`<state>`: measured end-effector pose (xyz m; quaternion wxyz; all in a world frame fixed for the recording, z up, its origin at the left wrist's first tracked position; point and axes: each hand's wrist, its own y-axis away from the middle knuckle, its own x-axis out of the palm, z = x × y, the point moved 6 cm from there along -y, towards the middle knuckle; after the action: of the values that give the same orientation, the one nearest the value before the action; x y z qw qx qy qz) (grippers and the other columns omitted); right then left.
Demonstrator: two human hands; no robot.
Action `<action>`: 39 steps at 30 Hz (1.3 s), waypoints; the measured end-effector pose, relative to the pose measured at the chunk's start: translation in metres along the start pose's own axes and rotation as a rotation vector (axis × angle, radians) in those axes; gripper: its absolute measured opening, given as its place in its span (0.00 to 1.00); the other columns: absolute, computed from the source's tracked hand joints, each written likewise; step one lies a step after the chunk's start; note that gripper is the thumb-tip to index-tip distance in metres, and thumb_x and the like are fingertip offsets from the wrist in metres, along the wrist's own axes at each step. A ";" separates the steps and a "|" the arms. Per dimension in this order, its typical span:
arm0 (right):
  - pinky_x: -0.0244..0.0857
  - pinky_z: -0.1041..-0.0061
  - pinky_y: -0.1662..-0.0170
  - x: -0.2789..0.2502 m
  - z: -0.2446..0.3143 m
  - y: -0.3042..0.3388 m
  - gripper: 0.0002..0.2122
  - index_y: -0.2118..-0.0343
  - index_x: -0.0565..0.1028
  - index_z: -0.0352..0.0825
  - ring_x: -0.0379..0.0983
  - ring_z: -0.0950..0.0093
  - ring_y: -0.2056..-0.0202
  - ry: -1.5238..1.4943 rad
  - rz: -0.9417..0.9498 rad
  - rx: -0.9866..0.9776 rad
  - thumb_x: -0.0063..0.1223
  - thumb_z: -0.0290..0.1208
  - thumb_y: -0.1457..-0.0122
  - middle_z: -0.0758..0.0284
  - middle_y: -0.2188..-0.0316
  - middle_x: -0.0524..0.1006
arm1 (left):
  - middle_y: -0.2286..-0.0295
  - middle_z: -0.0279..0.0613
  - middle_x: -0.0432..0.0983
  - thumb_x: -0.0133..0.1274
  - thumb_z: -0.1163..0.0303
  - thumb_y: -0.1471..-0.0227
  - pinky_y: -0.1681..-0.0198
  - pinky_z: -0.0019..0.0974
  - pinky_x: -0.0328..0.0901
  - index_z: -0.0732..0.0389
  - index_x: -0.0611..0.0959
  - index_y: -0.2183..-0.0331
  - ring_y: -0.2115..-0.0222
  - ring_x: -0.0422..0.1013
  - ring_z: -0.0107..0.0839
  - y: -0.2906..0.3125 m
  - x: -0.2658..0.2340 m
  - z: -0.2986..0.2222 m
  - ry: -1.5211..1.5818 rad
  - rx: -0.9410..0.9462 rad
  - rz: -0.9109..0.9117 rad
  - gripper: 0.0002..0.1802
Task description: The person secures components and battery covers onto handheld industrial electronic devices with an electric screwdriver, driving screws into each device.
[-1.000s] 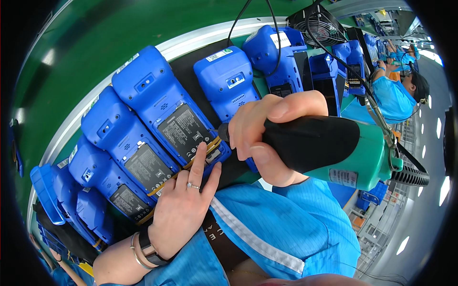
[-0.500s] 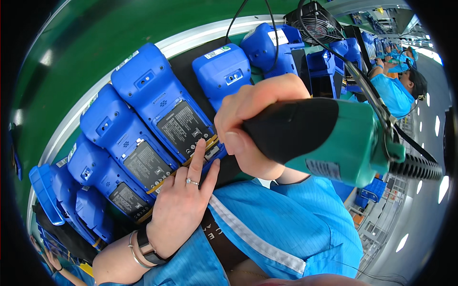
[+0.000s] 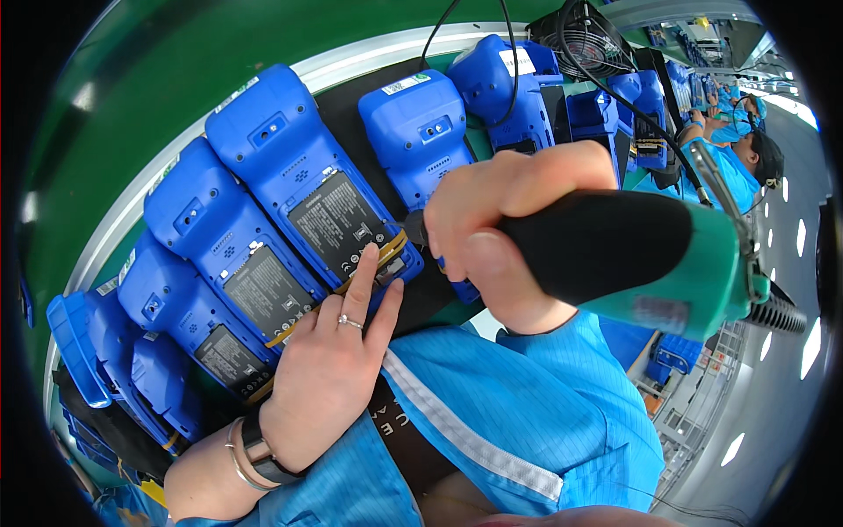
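My right hand (image 3: 505, 233) grips a green-and-black electric screwdriver (image 3: 606, 246). Its dark nose shows left of my fingers, above the gap between two blue handheld terminals; the bit's tip is hard to make out. My left hand (image 3: 320, 378) lies with fingers stretched out, index and middle fingertips on the lower end of one terminal (image 3: 272, 123). This terminal lies back up, with a black battery (image 3: 338, 224) exposed and a yellowish band across its lower end. Partly behind my right hand lies another blue terminal (image 3: 413, 123).
More opened terminals (image 3: 202, 215) lie in a row to the left, beside several stacked blue housings (image 3: 83, 351). At the back right are further blue units (image 3: 492, 79), a black fan (image 3: 584, 48) and hanging cables. A person in blue (image 3: 716, 167) sits farther right.
My right hand and the screwdriver have moved right, away from the terminal under my left hand; the screwdriver's nose now shows. My left hand keeps its place on that terminal.
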<state>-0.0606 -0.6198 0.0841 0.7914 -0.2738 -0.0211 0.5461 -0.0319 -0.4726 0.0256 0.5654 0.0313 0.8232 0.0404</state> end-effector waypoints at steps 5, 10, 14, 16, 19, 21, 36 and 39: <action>0.63 0.74 0.78 -0.008 0.007 0.007 0.16 0.56 0.59 0.38 0.65 0.78 0.84 -0.357 -0.265 -0.001 0.50 0.24 0.45 0.69 0.81 0.68 | 0.49 0.49 0.66 0.44 0.88 0.62 0.65 0.36 0.68 0.66 0.74 0.56 0.70 0.71 0.40 0.001 -0.014 0.035 0.684 -0.222 -0.201 0.26; 0.62 0.74 0.78 -0.010 0.015 0.007 0.19 0.52 0.59 0.39 0.64 0.77 0.84 -0.348 -0.257 -0.063 0.51 0.26 0.45 0.69 0.81 0.67 | 0.64 0.46 0.72 0.53 0.87 0.61 0.65 0.37 0.67 0.66 0.78 0.65 0.69 0.72 0.42 -0.001 -0.021 0.043 0.651 -0.386 -0.395 0.16; 0.62 0.71 0.77 -0.008 0.007 0.005 0.22 0.51 0.58 0.39 0.65 0.75 0.83 -0.179 -0.161 0.022 0.56 0.28 0.45 0.68 0.82 0.68 | 0.63 0.46 0.71 0.55 0.85 0.62 0.60 0.38 0.66 0.66 0.78 0.67 0.64 0.71 0.45 -0.002 -0.034 0.051 0.416 -0.424 -0.351 0.14; 0.62 0.72 0.77 -0.003 0.009 0.003 0.21 0.52 0.58 0.38 0.65 0.75 0.83 -0.169 -0.146 0.001 0.55 0.26 0.46 0.67 0.82 0.68 | 0.62 0.44 0.72 0.55 0.86 0.65 0.59 0.39 0.66 0.66 0.78 0.65 0.63 0.69 0.44 0.004 -0.037 0.059 0.347 -0.366 -0.382 0.18; 0.62 0.74 0.78 0.016 0.008 -0.001 0.20 0.53 0.59 0.36 0.66 0.75 0.83 -0.164 -0.104 -0.024 0.54 0.23 0.47 0.66 0.82 0.69 | 0.57 0.41 0.72 0.54 0.86 0.68 0.60 0.38 0.66 0.67 0.79 0.62 0.64 0.68 0.41 0.010 -0.033 0.060 0.279 -0.258 -0.387 0.23; 0.62 0.75 0.78 0.030 0.007 -0.005 0.20 0.54 0.59 0.35 0.66 0.75 0.83 -0.157 -0.063 -0.040 0.53 0.21 0.47 0.65 0.82 0.70 | 0.54 0.41 0.72 0.53 0.86 0.69 0.60 0.38 0.66 0.68 0.79 0.60 0.65 0.67 0.40 0.011 -0.030 0.062 0.284 -0.208 -0.384 0.26; 0.65 0.73 0.76 0.057 0.004 -0.008 0.19 0.55 0.58 0.34 0.67 0.74 0.81 -0.107 0.171 0.042 0.49 0.15 0.48 0.63 0.80 0.70 | 0.51 0.37 0.71 0.50 0.78 0.65 0.60 0.33 0.65 0.67 0.78 0.57 0.67 0.64 0.34 0.013 -0.019 0.068 0.185 -0.102 -0.299 0.26; 0.65 0.72 0.74 0.064 0.005 -0.008 0.20 0.57 0.58 0.34 0.67 0.73 0.80 -0.222 0.201 -0.085 0.51 0.13 0.51 0.62 0.78 0.71 | 0.51 0.36 0.71 0.49 0.77 0.63 0.60 0.33 0.64 0.67 0.78 0.57 0.67 0.64 0.34 0.013 -0.019 0.068 0.197 -0.094 -0.300 0.24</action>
<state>-0.0297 -0.5635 0.0746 0.7134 -0.2460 -0.1041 0.6479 0.0386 -0.4593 0.0200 0.4827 -0.1223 0.8672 -0.0032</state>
